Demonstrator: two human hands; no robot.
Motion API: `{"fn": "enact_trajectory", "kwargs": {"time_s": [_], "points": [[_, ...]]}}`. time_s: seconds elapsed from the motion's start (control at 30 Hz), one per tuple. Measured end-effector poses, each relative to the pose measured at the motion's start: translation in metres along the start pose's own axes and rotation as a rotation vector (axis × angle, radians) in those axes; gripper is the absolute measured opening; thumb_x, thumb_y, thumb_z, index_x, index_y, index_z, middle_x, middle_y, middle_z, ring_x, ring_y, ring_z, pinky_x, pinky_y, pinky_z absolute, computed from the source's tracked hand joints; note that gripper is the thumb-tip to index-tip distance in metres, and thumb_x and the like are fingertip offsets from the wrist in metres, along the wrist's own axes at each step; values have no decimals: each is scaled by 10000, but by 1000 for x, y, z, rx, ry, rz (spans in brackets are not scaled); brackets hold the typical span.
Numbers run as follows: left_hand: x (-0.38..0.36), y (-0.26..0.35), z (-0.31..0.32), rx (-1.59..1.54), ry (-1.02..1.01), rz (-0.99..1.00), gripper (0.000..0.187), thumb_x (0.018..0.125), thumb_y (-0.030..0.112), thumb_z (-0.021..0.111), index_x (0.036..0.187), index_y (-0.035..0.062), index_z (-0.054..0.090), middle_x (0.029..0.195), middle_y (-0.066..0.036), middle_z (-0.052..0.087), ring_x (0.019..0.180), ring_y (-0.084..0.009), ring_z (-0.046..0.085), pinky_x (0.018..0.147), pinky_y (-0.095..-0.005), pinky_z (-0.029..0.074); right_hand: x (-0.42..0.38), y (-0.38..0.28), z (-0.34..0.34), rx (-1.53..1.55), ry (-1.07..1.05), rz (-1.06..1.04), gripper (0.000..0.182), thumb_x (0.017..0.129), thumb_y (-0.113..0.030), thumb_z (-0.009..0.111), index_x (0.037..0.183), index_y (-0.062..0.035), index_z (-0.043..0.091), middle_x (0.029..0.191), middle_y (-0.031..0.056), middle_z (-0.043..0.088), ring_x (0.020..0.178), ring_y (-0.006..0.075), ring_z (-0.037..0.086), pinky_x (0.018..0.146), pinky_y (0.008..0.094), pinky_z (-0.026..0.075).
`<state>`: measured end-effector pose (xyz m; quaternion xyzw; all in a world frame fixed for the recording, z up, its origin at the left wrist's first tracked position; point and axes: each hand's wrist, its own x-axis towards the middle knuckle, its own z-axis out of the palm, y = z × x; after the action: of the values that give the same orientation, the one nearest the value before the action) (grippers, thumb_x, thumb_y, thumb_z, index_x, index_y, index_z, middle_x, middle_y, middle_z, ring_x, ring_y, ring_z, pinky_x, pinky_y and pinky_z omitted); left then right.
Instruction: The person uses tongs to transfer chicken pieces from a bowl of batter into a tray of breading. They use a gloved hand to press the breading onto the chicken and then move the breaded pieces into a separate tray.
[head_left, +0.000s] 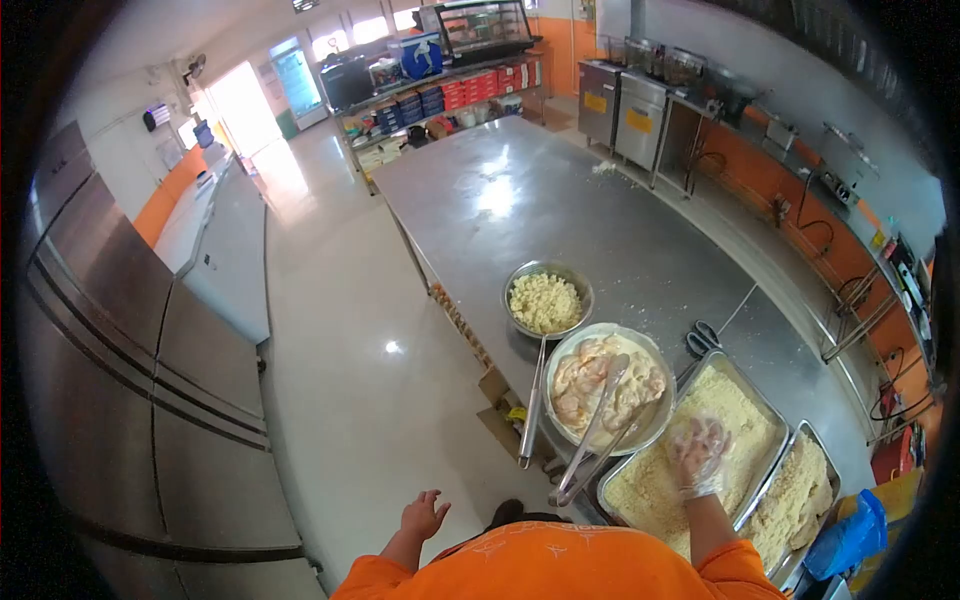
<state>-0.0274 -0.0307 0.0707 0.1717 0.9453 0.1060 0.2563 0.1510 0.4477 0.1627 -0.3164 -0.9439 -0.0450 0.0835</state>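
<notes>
My right hand [700, 452], in a clear plastic glove, rests on the pale yellow crumbs in a metal tray [779, 425]; its fingers look spread. Out over the floor, my left hand [425, 514] is bare, with fingers apart and nothing in it. Left of the tray, a large bowl [668, 402] holds raw meat pieces in creamy batter, and metal tongs [585, 450] lean across its rim. Behind it is a smaller steel bowl [510, 318] of yellow crumbly mix, with a utensil's metal handle [532, 415] hanging over the table edge.
Black-handled scissors [702, 338] lie behind the tray on the steel table [450, 190]. A second tray [833, 470] of crumb-coated pieces sits to the right, beside a blue plastic bag [850, 537]. Steel refrigerator doors [110, 360] and a white chest freezer [225, 255] line the left.
</notes>
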Motion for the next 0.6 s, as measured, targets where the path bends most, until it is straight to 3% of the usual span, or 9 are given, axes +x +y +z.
{"fn": "enact_trajectory", "kwargs": {"time_s": [0.1, 0.23, 0.33, 0.43, 0.53, 0.6], "points": [[-2, -5, 1, -71, 0, -29, 487, 874, 480, 412, 1203, 123, 436, 1169, -117, 498, 1004, -301, 541, 817, -423, 441, -2, 11, 34, 187, 72, 177, 551, 804, -369, 491, 1280, -105, 407, 1316, 121, 380, 1241, 319, 296, 1050, 478, 154], [0, -7, 4, -15, -28, -54, 478, 873, 473, 418, 1200, 125, 440, 1160, -112, 506, 1010, -299, 538, 824, -423, 435, 6, 18, 22, 87, -17, 63, 581, 774, -352, 528, 1275, -88, 401, 1316, 165, 363, 1240, 330, 303, 1024, 468, 187], [2, -14, 0, -93, 50, -61, 486, 873, 476, 415, 1208, 124, 436, 1168, -112, 501, 1012, -297, 537, 826, -420, 433, 5, 12, -12, 225, -40, 62, 588, 762, -348, 537, 1275, -99, 391, 1308, 167, 372, 1239, 323, 311, 1017, 463, 198], [-5, -15, 1, -133, 86, -61, 492, 873, 479, 414, 1211, 123, 432, 1170, -117, 500, 1018, -294, 536, 828, -422, 435, -14, 7, -10, 738, 99, -74, 590, 753, -369, 534, 1270, -124, 391, 1287, 168, 388, 1219, 314, 331, 1003, 468, 212], [-17, -18, 5, -21, -56, -148, 492, 871, 483, 414, 1202, 120, 433, 1168, -122, 501, 1022, -292, 537, 829, -425, 437, -19, -20, -56, 78, -363, -68, 603, 757, -339, 485, 1284, -66, 376, 1307, 161, 356, 1241, 329, 279, 1010, 478, 164], [-20, -22, 8, -2, -66, -151, 491, 871, 487, 412, 1198, 121, 432, 1172, -122, 499, 1020, -293, 539, 832, -429, 437, -26, -20, -44, 105, -271, -83, 581, 761, -334, 482, 1273, -72, 393, 1296, 148, 370, 1233, 331, 288, 1003, 503, 155]]}}
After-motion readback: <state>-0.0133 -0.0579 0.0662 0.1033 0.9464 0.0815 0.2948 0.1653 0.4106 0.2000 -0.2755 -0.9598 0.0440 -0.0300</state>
